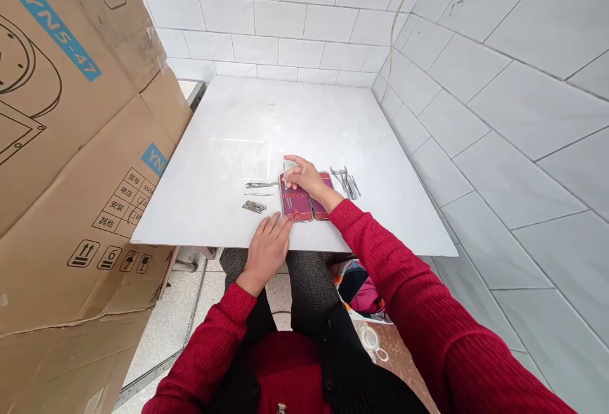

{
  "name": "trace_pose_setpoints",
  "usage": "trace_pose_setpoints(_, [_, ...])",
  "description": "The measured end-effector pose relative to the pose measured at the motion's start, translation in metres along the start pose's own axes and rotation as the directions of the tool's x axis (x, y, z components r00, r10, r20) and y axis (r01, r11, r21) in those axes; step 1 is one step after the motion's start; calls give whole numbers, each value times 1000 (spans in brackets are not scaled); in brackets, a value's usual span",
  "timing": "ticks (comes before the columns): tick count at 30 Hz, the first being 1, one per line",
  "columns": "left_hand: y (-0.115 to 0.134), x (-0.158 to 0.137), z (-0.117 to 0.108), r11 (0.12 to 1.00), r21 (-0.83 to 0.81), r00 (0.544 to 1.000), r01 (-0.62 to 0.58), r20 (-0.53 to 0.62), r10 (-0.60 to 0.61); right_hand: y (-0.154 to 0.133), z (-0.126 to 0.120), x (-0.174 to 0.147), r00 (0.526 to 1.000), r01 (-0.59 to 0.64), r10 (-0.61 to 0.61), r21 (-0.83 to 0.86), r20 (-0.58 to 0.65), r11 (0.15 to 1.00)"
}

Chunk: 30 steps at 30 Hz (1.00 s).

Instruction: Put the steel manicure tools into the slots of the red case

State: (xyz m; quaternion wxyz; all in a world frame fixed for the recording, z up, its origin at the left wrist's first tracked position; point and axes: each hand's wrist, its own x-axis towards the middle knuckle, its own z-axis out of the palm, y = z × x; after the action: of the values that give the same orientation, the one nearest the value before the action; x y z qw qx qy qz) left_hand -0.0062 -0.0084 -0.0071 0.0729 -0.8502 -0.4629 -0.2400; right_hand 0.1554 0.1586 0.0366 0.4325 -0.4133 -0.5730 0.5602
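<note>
An open manicure case (297, 214) with a purple-red lining lies near the table's front edge. My right hand (304, 176) is over its left half, thumb and fingers pinching a slim metal manicure tool (285, 168); the tool's exact kind is too small to tell. Flat at the front edge rests my left hand (269, 246), fingers stretched out, fingertips by the case's lower left corner. Left of the case are nail clippers (254, 207), a thin metal rod (258, 194) and a longer metal tool (261, 184). Nippers and other metal tools (349, 184) lie in a group to its right.
The white table (304, 109) meets a tiled wall (304, 21) at the back and another on the right. A large cardboard box (95, 148) stands along the left side. Below the table at right, a bag (361, 293) sits beside a white round object (370, 339).
</note>
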Motion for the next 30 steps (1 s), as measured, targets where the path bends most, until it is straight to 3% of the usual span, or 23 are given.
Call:
trace_pose_setpoints(8, [0, 1, -1, 1000, -12, 1000, 0, 17, 0, 3, -11, -4, 999, -37, 32, -225, -26, 974])
trace_pose_setpoints(16, [0, 2, -1, 1000, -11, 1000, 1, 28, -1, 5, -13, -2, 998, -68, 65, -292, -19, 954])
trace_pose_setpoints(30, [0, 3, -2, 1000, -1, 1000, -2, 22, 2, -6, -3, 5, 983, -137, 58, -482, -174, 865])
